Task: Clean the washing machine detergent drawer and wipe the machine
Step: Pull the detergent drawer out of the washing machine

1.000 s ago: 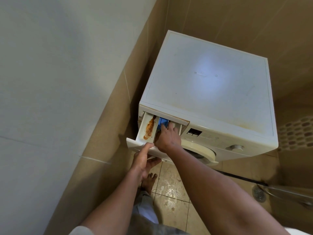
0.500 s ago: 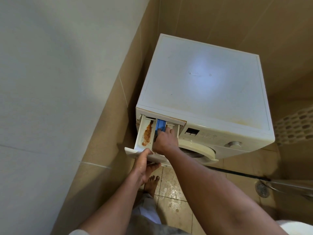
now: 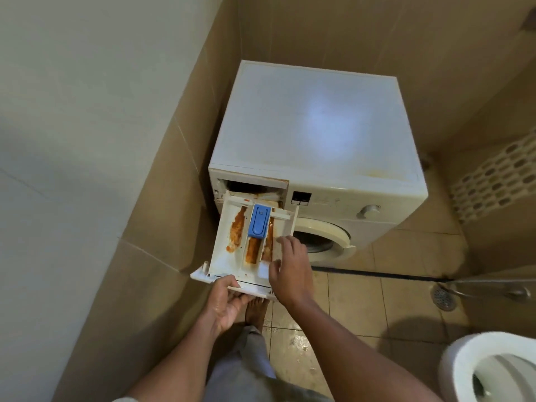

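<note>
A white washing machine (image 3: 316, 123) stands in a tiled corner. Its detergent drawer (image 3: 223, 262) is pulled almost fully out, only its far end at the open slot (image 3: 252, 187). Orange-brown residue streaks its compartments, and a blue insert (image 3: 259, 221) sits in the middle one. My left hand (image 3: 229, 303) grips the drawer's front panel from below. My right hand (image 3: 290, 271) rests at the drawer's right side with fingers spread, touching its edge.
A tiled wall runs close along the machine's left side. The machine's round door (image 3: 322, 242) and a dial (image 3: 368, 211) face front. The wet floor tiles (image 3: 348, 300) hold a drain (image 3: 443, 297), and a white toilet (image 3: 493, 372) sits at bottom right. My bare foot (image 3: 255, 311) is under the drawer.
The drawer has slid far out of the machine toward me. My right hand left the blue insert and moved to the drawer's right edge. The camera pulled back.
</note>
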### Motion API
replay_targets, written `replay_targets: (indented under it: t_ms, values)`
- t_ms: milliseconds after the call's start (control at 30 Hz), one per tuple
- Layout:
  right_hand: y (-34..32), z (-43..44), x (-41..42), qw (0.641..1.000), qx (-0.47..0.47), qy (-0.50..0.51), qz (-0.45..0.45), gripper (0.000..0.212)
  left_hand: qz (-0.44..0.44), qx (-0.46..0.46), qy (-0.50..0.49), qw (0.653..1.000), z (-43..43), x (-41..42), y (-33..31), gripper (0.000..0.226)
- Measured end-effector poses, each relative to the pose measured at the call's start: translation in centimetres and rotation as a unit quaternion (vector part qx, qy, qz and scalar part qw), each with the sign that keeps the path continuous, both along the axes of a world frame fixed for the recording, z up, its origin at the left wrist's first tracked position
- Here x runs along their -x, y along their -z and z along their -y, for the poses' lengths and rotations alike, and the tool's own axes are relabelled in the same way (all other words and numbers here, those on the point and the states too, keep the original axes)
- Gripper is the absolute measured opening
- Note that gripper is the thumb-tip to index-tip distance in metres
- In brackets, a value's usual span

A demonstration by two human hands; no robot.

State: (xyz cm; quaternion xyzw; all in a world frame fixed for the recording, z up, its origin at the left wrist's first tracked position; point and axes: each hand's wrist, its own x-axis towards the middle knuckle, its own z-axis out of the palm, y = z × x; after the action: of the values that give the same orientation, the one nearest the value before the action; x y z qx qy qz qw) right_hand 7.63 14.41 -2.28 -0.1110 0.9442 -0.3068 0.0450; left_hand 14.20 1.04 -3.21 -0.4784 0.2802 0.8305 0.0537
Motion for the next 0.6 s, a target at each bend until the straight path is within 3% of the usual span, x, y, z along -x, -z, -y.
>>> replay_targets:
  t_ms: [133,267,467,600]
  values:
    - [0.0,-6.6,-3.4,0.973,0.094,0.181,0.109,0.05,-0.022,0.017,0.045,0.999,-4.5,-2.2,-0.9,0.041]
    - [-0.7,-13.8,-7.2,0.933,0.176,0.188,0.251,0.045,-0.052,0.03,0.11,0.992,-10.5,-4.7,-2.5,0.042]
    - [-2.9,-23.5,-13.7,0.915,0.179,0.276,0.235,0.026,-0.077,0.038,0.265,0.96,-19.3,-7.6,-5.5,0.054]
    - [-4.5,-28.6,-18.3,0.907,0.149,0.337,0.203,0.025,-0.107,0.038,0.401,0.909,-23.7,-9.3,-6.9,0.047]
